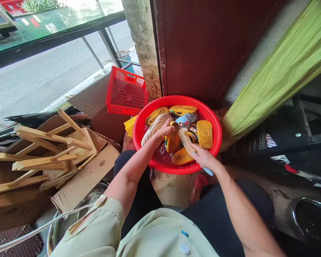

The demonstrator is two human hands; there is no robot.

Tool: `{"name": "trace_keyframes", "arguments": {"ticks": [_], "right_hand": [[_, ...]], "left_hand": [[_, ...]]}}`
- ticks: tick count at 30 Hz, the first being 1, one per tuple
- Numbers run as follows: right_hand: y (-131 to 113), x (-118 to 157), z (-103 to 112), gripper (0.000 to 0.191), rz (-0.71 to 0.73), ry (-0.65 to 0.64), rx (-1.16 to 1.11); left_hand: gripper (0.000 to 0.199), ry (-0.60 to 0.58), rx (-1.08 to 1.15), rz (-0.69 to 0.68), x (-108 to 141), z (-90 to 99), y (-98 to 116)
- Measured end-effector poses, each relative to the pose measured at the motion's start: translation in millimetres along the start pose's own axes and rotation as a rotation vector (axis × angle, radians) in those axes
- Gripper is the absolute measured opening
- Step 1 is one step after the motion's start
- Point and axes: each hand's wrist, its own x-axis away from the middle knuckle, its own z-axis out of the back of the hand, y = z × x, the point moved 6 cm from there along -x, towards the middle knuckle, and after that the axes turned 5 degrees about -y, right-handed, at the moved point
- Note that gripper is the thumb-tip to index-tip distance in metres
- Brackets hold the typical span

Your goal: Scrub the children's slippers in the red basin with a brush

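A round red basin (218, 137) holds water and several pieces of footwear. My left hand (166, 129) grips a yellow slipper (172, 141), sole turned up, near the basin's middle. In my right hand (202, 156) is a brush (186, 141) with pale bristles and a light blue handle; its head is just right of the held slipper. Another yellow slipper (204, 134) stands at the right side, and one more (182, 156) lies below the brush. A white ridged shoe (155, 127) rests at the left, near a light blue item (186, 120) with cartoon prints.
A red plastic crate (127, 91) stands behind the basin, to the left. Wooden stools or frames (53, 142) and cardboard (87, 178) are piled at the left. Green cloth (278, 71) hangs at the right beside a dark red panel (198, 46). A metal rim (296, 214) shows lower right.
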Motion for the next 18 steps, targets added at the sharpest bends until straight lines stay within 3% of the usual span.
{"name": "trace_keyframes", "arguments": {"ticks": [2, 5, 6, 9, 11, 13, 16, 18], "right_hand": [[1, -8, -1, 0.059, -0.009, 0.022, 0.031], [8, -13, 3, 0.061, -0.093, 0.047, 0.028], [8, -13, 4, 0.061, -0.111, 0.057, 0.034], [-2, -7, 2, 0.062, -0.050, 0.096, 0.073], [-11, -2, -5, 0.063, 0.045, 0.099, 0.056], [-12, -2, -15, 0.065, 0.100, 0.093, 0.006], [0, -12, -26, 0.070, 0.053, 0.092, -0.097], [7, -24, -31, 0.072, 0.022, 0.069, -0.151]], "left_hand": [[0.077, 0.065, -0.142, -0.019, 23, 2.2, -4], [0.077, 0.255, -0.277, -0.109, 68, 12.6, -14], [0.071, 0.272, -0.278, -0.107, 81, 14.3, -20], [0.051, 0.160, -0.269, 0.049, 106, 11.0, -45], [0.040, 0.093, -0.357, 0.139, 110, 7.0, -55], [0.042, 0.059, -0.456, 0.209, 107, 2.6, -60], [0.071, 0.040, -0.420, 0.326, 99, -5.0, -72], [0.089, 0.050, -0.295, 0.307, 93, -9.1, -78]]}}
